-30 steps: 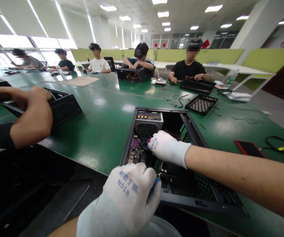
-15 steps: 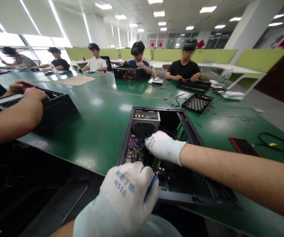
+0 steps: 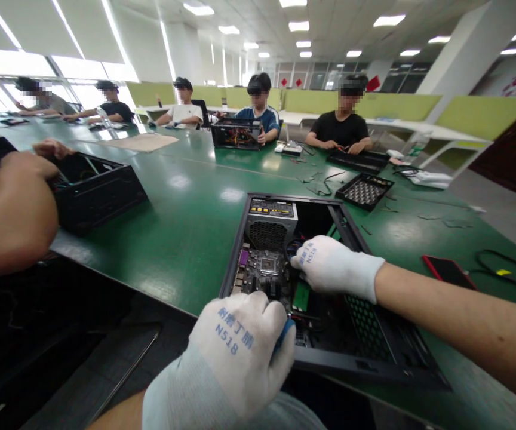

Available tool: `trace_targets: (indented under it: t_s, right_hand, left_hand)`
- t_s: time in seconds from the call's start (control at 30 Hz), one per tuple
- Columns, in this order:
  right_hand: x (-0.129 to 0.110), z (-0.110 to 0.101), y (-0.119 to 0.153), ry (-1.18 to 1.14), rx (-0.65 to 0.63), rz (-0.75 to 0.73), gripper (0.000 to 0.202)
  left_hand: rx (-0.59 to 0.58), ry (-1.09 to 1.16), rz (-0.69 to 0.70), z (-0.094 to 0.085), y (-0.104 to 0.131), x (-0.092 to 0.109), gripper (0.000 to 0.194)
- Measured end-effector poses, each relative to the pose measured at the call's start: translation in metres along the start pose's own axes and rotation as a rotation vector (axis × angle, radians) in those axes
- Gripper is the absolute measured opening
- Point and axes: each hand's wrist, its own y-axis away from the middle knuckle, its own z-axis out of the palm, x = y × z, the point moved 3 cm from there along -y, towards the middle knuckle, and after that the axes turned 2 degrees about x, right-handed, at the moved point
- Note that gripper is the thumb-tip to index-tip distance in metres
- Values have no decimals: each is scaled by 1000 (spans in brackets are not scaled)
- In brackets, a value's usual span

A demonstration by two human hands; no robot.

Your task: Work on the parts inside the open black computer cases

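Observation:
An open black computer case [image 3: 360, 224] lies in front of me. My right hand [image 3: 325, 263], in a white glove, is closed on a round dark CPU fan [image 3: 292, 248]. Left of that fan, the bare CPU socket [image 3: 269, 266] shows on the motherboard [image 3: 251, 272]. A green memory stick [image 3: 301, 295] sits just below my right hand. My left hand [image 3: 244, 349], gloved too, is closed at the case's near left corner. Its fingertips are hidden, so what it grips cannot be made out. The power supply [image 3: 271, 224] fills the far left corner of the case.
A red-edged phone [image 3: 448, 272] and a black cable [image 3: 509, 272] lie right on the green table [image 3: 186, 239]. Beyond the case is a black perforated tray [image 3: 364, 191]. At left, another person's arm [image 3: 20, 209] reaches over a second case [image 3: 101, 191]. Several people sit across.
My right hand has moved right with the fan, uncovering the CPU socket. My left hand stays at the case corner. The view has shifted slightly.

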Motion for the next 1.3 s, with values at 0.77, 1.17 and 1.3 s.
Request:
trace_targets:
  t_s: [0.77,1.17,1.3]
  right_hand:
    - [50,2,-11,19,41,157,28]
    - [69,9,-37,20,93,216,28]
    - [73,8,-24,19,208,226,36]
  left_hand:
    - [-43,32,-18,0,1,-1,20]
    - [-28,15,-14,-1,0,-2,21]
    - [-35,18,-21,0,1,-1,21]
